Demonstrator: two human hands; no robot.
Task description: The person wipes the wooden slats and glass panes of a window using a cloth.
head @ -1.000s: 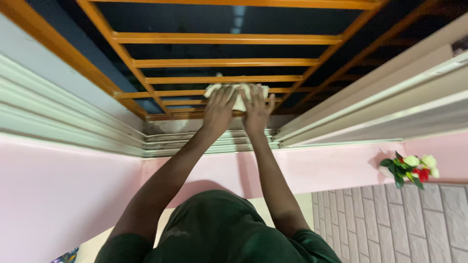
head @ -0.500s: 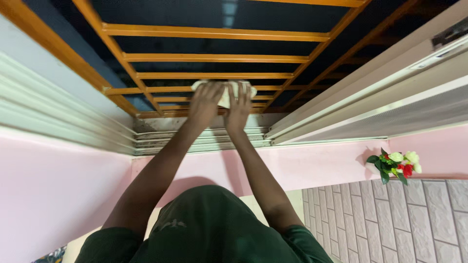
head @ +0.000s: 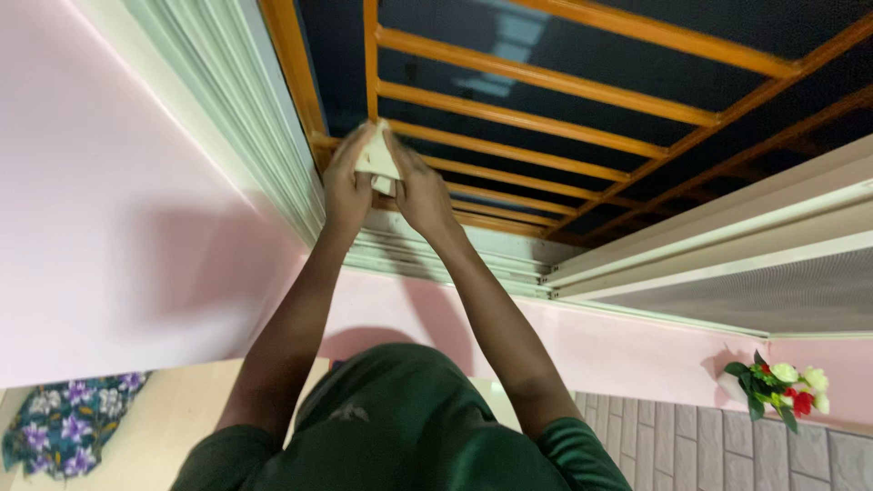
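1. Both hands are raised to an orange window grille [head: 546,77] and work one pale cloth [head: 376,156] against it — the step in hand looks like wiping the bars near the grille's left edge.
2. The cloth sits at about eleven o'clock in the view, bunched against the upright bar where a crossbar meets it, touching the metal.
3. The left hand [head: 344,186] has its fingers curled narrow around the cloth's left side, pressing it to the bar.
4. The right hand [head: 420,191] pinches the cloth's right edge, fingers close together and bent; the thumb side is hidden, so how firm the hold is cannot be told.
5. Judged from this, the next move calls for both hands keeping the cloth pressed while it slides along a bar, with a grip tight enough that the cloth does not slip off.
6. Around them: pale green window tracks [head: 436,259] at six o'clock from the hands, a pink wall [head: 118,209] at nine o'clock, and a small bunch of flowers [head: 782,386] at four o'clock — well apart.
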